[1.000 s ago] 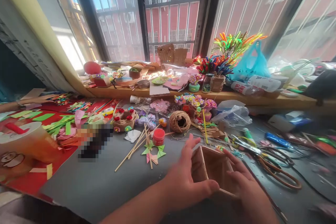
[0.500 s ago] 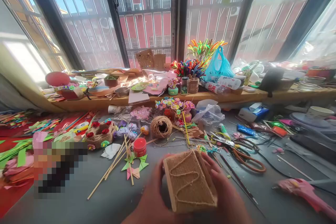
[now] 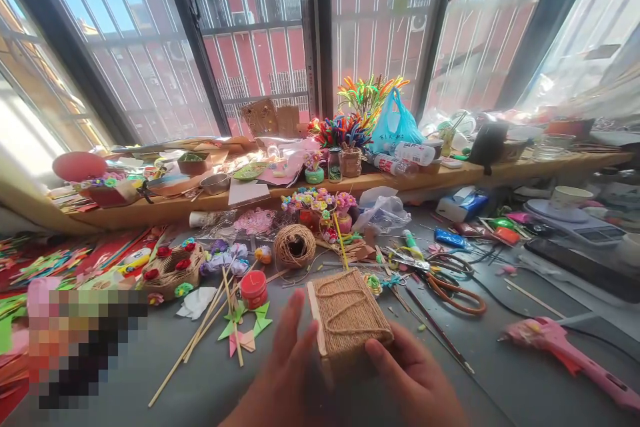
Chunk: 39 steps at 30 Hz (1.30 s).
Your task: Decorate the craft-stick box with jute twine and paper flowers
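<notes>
A small box wrapped in brown twine point(image 3: 350, 310) is raised over the front of the grey table, a loose zigzag strand across its upper face. Along its left side runs a pale, bare edge. My right hand point(image 3: 420, 373) grips the lower right corner, thumb on the near side and fingers behind, partly hidden. Beside the left edge, my left hand point(image 3: 283, 363) has its fingers stretched out and apart; its index fingertip comes close to the box, and I cannot tell whether it touches. Behind the box sits a ball of twine point(image 3: 295, 246).
Left of my hands lie wooden sticks point(image 3: 187, 340), a red jar point(image 3: 253, 289) and a folded-paper star point(image 3: 260, 323). To the right are scissors point(image 3: 450, 283), a thin brush point(image 3: 443, 330) and a pink glue gun point(image 3: 570, 353). A cluttered wooden sill point(image 3: 165, 210) runs along the window.
My left hand has let go of the box's left side and spread its fingers. The box has tipped so its twine face lies flatter, and my right hand has shifted to the lower corner.
</notes>
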Available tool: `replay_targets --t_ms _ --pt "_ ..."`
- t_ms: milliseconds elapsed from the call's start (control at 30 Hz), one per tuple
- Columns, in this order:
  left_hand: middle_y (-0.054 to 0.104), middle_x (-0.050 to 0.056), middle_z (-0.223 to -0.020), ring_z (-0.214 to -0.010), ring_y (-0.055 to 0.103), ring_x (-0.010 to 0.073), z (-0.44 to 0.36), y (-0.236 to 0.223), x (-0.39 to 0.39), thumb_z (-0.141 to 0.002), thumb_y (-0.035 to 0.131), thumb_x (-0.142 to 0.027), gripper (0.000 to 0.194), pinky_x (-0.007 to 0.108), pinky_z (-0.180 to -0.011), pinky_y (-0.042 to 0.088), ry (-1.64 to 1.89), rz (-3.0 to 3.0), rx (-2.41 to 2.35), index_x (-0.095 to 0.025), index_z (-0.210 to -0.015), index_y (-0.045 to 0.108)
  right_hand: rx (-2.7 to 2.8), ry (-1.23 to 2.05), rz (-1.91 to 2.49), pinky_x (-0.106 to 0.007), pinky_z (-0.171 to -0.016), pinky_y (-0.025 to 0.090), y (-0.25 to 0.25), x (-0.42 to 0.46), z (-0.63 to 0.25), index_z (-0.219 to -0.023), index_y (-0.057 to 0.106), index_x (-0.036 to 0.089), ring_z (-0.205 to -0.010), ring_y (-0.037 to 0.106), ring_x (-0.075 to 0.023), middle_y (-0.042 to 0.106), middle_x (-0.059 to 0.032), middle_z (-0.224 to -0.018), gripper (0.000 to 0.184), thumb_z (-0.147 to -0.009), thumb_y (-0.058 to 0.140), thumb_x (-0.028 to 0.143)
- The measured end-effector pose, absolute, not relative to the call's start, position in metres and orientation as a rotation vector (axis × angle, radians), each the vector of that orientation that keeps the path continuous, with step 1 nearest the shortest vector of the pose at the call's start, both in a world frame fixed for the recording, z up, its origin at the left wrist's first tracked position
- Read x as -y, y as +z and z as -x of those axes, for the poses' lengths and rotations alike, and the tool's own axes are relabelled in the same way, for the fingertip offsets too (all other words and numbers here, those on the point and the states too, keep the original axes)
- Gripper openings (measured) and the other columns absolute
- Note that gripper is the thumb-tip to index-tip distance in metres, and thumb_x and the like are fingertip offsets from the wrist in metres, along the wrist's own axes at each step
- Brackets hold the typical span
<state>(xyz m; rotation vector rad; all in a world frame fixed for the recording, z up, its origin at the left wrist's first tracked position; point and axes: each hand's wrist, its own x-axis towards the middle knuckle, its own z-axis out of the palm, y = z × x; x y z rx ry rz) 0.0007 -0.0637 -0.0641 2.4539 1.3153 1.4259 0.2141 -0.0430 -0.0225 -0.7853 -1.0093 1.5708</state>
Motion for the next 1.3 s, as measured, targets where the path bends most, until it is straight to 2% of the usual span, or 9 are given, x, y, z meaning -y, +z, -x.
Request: replay_targets --t_ms 67,167,433,567,733,833,1000,1167,1300 --pt "0.017 0.024 -0.177 -0.159 0.026 0.0498 -0.007 -0.062 0.066 -0.063 0.100 -0.046 0.142 0.071 -0.121 0.038 1.491 -2.113 -1.270 -0.030 -0.171 0.010 1.038 1.534 0.794 -0.038 -0.090 0.061 -0.029 0.043 -0.218 -0.104 0.087 0.029 -0.096 0.078 -0.0302 0.085 -0.0105 -0.105 0.038 -0.083 0.084 0.061" --pt "0.030 0.023 -0.174 -0.156 0.035 0.0493 -0.010 -0.057 0.068 -0.064 0.096 -0.060 0.142 0.068 -0.119 0.041 1.423 -1.811 -1.149 -0.030 -0.171 0.008 1.205 1.477 0.758 -0.040 -0.091 0.060 -0.036 0.044 -0.224 -0.104 0.087 0.029 -0.096 0.077 -0.0317 0.085 -0.0111 -0.105 0.036 -0.085 0.082 0.059" --pt "0.054 0.014 -0.159 -0.148 0.050 0.0438 -0.004 -0.034 0.070 -0.068 0.093 -0.031 0.110 0.062 -0.121 0.043 1.335 -1.876 -1.538 -0.033 -0.163 0.036 0.952 1.601 0.835 -0.044 -0.103 0.055 -0.044 0.044 -0.227 -0.111 0.084 0.030 -0.115 0.072 -0.0351 0.083 -0.0104 -0.115 0.046 -0.076 0.090 0.058" --pt "0.048 0.014 -0.163 -0.152 0.044 0.0445 -0.008 -0.027 0.074 -0.068 0.095 -0.033 0.115 0.063 -0.122 0.043 1.256 -2.012 -1.615 -0.035 -0.165 0.034 0.636 1.782 0.864 -0.039 -0.097 0.056 -0.050 0.037 -0.216 -0.102 0.084 0.026 -0.110 0.073 -0.0319 0.083 -0.0089 -0.109 0.043 -0.072 0.093 0.055" --pt "0.028 0.022 -0.174 -0.158 0.029 0.0518 -0.005 -0.030 0.081 -0.059 0.096 -0.067 0.145 0.073 -0.121 0.037 1.099 -2.118 -1.534 -0.032 -0.171 0.011 0.425 1.780 0.786 -0.035 -0.082 0.059 -0.051 0.039 -0.205 -0.093 0.083 0.020 -0.093 0.075 -0.0287 0.084 -0.0087 -0.101 0.041 -0.065 0.097 0.046" --pt "0.034 0.022 -0.172 -0.156 0.034 0.0498 -0.004 -0.032 0.083 -0.073 0.084 -0.072 0.126 0.073 -0.122 0.034 1.157 -2.168 -1.418 -0.031 -0.171 0.017 0.433 1.789 0.750 -0.035 -0.082 0.060 -0.052 0.043 -0.206 -0.094 0.083 0.019 -0.096 0.075 -0.0293 0.084 -0.0078 -0.101 0.035 -0.070 0.094 0.042" --pt "0.079 0.015 -0.124 -0.118 0.073 0.0339 0.007 -0.019 0.070 -0.092 0.072 -0.060 0.050 0.048 -0.103 0.059 1.582 -1.543 -1.384 -0.024 -0.126 0.077 0.457 1.830 0.720 -0.038 -0.085 0.060 -0.049 0.050 -0.213 -0.093 0.082 0.021 -0.099 0.077 -0.0321 0.085 -0.0062 -0.102 0.026 -0.078 0.086 0.042" --pt "0.058 -0.003 -0.047 -0.056 0.063 0.0143 0.031 0.003 0.054 -0.076 0.086 -0.065 0.049 0.023 -0.062 0.057 1.907 -0.825 -1.184 -0.019 -0.063 0.074 0.345 1.829 0.745 -0.042 -0.086 0.061 -0.041 0.051 -0.216 -0.094 0.083 0.021 -0.098 0.078 -0.0333 0.085 -0.0078 -0.105 0.027 -0.081 0.080 0.044" --pt "0.074 0.003 -0.067 -0.074 0.074 0.0193 0.028 -0.001 0.063 -0.090 0.074 -0.061 0.043 0.028 -0.074 0.061 1.794 -0.897 -1.185 -0.020 -0.081 0.080 0.333 1.839 0.750 -0.044 -0.087 0.062 -0.046 0.047 -0.216 -0.102 0.084 0.020 -0.104 0.077 -0.0345 0.085 -0.0082 -0.109 0.031 -0.083 0.078 0.044"
